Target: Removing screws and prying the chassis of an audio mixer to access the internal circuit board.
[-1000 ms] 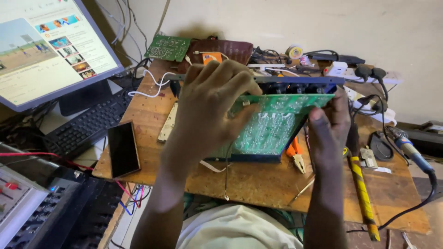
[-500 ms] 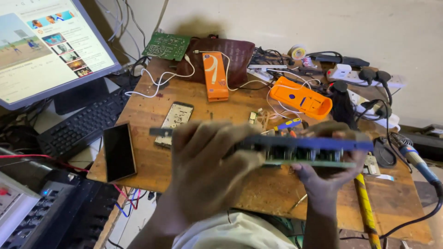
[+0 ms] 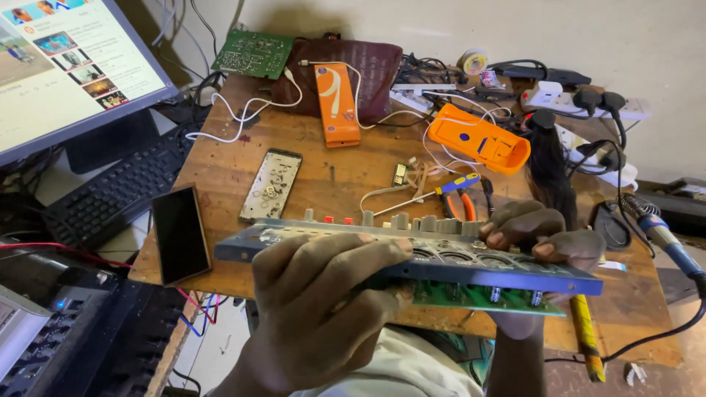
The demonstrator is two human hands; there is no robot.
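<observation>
Both hands hold a long blue metal panel (image 3: 309,239) level over the near edge of the wooden table (image 3: 220,165). A row of knobs and small red buttons stands along its top edge, and a green circuit board (image 3: 482,295) hangs under its right half. My left hand (image 3: 320,294) wraps around the panel's middle from the front. My right hand (image 3: 540,242) grips the right end, fingers curled over the top.
On the table lie a dark phone (image 3: 179,231), an opened phone back with screws (image 3: 271,184), an orange box (image 3: 337,103), an orange tool case (image 3: 479,137), a screwdriver (image 3: 430,195) and pliers (image 3: 463,206). A monitor (image 3: 66,66) and keyboard (image 3: 121,187) stand left, a soldering iron (image 3: 658,231) right.
The panel has tipped from showing its green board underside to lying flat and edge-on, and has come lower and nearer. The orange items behind it are now uncovered.
</observation>
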